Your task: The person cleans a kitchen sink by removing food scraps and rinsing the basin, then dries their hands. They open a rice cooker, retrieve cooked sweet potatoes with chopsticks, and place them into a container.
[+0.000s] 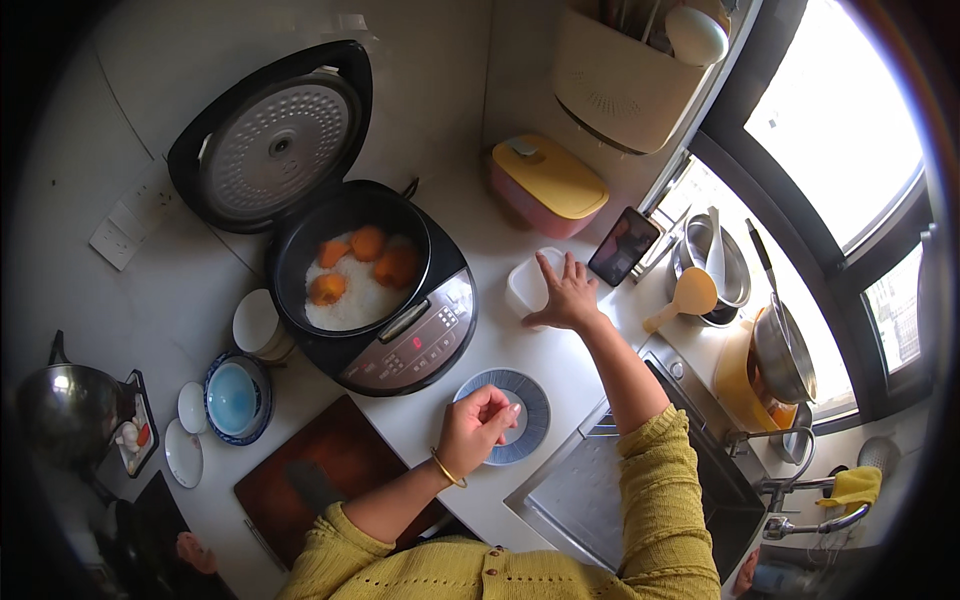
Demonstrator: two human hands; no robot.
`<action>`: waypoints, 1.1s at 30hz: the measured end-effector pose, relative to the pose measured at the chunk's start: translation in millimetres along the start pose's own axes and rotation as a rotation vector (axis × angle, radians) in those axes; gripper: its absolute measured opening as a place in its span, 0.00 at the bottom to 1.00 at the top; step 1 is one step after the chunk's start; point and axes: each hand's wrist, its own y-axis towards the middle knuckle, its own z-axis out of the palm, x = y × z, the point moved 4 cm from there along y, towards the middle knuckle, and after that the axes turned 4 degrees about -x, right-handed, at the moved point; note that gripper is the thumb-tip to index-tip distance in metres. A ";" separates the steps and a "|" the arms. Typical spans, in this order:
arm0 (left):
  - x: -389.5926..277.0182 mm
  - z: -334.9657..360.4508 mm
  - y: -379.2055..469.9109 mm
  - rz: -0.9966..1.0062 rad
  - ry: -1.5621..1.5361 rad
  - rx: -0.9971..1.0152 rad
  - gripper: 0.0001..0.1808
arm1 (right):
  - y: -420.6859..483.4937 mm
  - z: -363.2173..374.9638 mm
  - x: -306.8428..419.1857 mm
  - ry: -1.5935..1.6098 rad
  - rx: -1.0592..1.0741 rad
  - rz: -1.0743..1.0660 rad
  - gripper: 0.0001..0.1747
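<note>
My right hand (570,294) reaches over a translucent white plastic tub (529,283), fingers spread; whether the fingertips touch its rim I cannot tell. My left hand (478,429), with a gold bangle on the wrist, is curled above a blue-rimmed plate (535,435). Its thumb and fingers are drawn together, and nothing shows between them. Beyond my left hand stands a rice cooker (454,292) with its lid (279,142) raised. White rice grains (360,296) lie in its pot, with several orange vegetable chunks (396,267) on top.
A yellow-lidded pink box (551,176) and a propped phone (624,246) stand behind the tub. The sink (577,502) lies at right, below steel bowls (784,352) by the window. At left are a brown cutting board (352,457), stacked blue bowls (231,397) and a wok (67,412).
</note>
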 end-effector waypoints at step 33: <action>-41.2 32.7 -21.3 0.103 -0.356 0.260 0.65 | -222.6 -73.2 55.9 1.325 0.001 -0.187 0.74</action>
